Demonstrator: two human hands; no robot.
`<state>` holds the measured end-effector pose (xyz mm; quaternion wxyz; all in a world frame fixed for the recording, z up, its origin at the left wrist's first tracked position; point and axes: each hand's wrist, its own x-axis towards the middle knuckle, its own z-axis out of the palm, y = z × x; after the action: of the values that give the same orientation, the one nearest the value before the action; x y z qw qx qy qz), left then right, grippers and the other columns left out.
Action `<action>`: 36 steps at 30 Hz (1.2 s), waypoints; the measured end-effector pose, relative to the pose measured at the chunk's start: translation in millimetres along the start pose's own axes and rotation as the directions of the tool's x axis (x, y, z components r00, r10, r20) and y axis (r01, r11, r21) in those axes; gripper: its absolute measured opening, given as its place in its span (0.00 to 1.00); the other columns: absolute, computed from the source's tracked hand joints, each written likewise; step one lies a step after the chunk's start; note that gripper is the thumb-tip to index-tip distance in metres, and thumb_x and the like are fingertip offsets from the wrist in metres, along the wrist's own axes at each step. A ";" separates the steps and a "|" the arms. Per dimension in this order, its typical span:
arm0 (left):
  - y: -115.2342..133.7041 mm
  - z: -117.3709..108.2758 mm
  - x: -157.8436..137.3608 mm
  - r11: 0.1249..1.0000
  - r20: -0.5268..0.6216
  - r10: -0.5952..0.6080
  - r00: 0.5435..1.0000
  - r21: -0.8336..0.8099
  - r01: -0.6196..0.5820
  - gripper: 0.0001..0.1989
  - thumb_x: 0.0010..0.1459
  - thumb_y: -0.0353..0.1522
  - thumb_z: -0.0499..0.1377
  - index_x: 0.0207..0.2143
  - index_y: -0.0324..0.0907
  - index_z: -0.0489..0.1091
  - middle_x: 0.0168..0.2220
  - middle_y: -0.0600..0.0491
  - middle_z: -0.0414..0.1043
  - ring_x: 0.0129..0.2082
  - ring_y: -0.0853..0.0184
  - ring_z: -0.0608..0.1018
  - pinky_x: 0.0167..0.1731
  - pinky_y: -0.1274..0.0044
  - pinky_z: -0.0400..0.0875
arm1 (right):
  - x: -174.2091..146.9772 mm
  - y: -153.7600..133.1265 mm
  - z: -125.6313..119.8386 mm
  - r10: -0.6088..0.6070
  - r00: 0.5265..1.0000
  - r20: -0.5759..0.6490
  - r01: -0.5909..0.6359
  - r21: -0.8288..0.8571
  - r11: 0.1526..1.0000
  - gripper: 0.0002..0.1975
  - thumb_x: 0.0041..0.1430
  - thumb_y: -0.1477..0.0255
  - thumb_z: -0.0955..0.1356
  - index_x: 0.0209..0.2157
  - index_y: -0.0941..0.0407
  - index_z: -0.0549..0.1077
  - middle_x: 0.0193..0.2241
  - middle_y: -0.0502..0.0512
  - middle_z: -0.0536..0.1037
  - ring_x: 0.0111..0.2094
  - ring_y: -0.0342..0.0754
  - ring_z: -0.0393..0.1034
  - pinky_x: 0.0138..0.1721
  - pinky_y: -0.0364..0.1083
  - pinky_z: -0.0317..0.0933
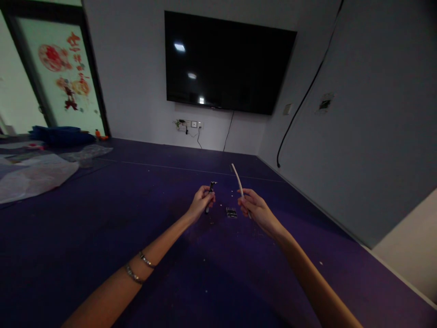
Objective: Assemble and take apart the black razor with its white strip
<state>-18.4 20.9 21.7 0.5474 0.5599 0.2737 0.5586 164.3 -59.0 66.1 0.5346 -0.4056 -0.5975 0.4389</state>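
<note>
My left hand (202,200) is closed around a small dark hand tool (212,185) with a notched, shiny metal head pointing up. Its exact kind is too small to make out. In my right hand (255,207) is a slim, slightly bent white length that looks like a piece of cable (236,175), pinched near its lower part, its long end rising up and to the left. The two are held apart, not touching. Between and just below my hands, a small flat dark item with light markings (231,212) lies on the purple floor (164,237).
Small white scraps dot the floor. Clear plastic sheeting (41,175) and a blue heap (61,135) lie at the left. A black cable (303,98) hangs down the right wall. A television (228,64) is mounted above wall sockets (194,124).
</note>
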 end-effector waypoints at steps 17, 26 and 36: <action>-5.9 -6.7 2.9 0.990 0.053 0.059 0.997 0.123 -0.065 0.08 0.50 0.32 0.57 0.34 0.38 0.65 0.24 0.56 0.66 0.22 0.74 0.69 0.23 0.81 0.63 | -9.2 32.4 34.8 0.144 0.989 -0.026 -0.135 0.207 0.969 0.33 0.48 0.70 0.66 0.57 0.53 0.56 0.22 0.45 0.65 0.16 0.35 0.50 0.16 0.37 0.42; -3.9 -11.2 4.5 0.979 0.009 0.125 0.992 0.160 -0.125 0.09 0.50 0.33 0.57 0.34 0.38 0.65 0.24 0.56 0.66 0.20 0.75 0.69 0.22 0.81 0.63 | -26.7 31.3 46.2 0.213 0.975 -0.060 -0.189 0.274 0.943 0.34 0.45 0.71 0.67 0.56 0.52 0.59 0.21 0.45 0.63 0.15 0.34 0.47 0.14 0.36 0.37; -2.7 -10.8 3.6 0.958 0.047 0.158 0.986 0.234 -0.165 0.08 0.50 0.31 0.57 0.33 0.38 0.66 0.24 0.56 0.67 0.20 0.74 0.69 0.22 0.81 0.63 | -29.8 24.6 55.4 0.259 0.959 -0.115 -0.212 0.316 0.925 0.35 0.43 0.74 0.66 0.57 0.52 0.59 0.20 0.43 0.60 0.15 0.34 0.46 0.14 0.36 0.34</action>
<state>-26.7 28.3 18.0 0.4331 0.6492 0.2842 0.5570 112.5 -85.4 31.8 0.5779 -0.4213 -0.4273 0.5531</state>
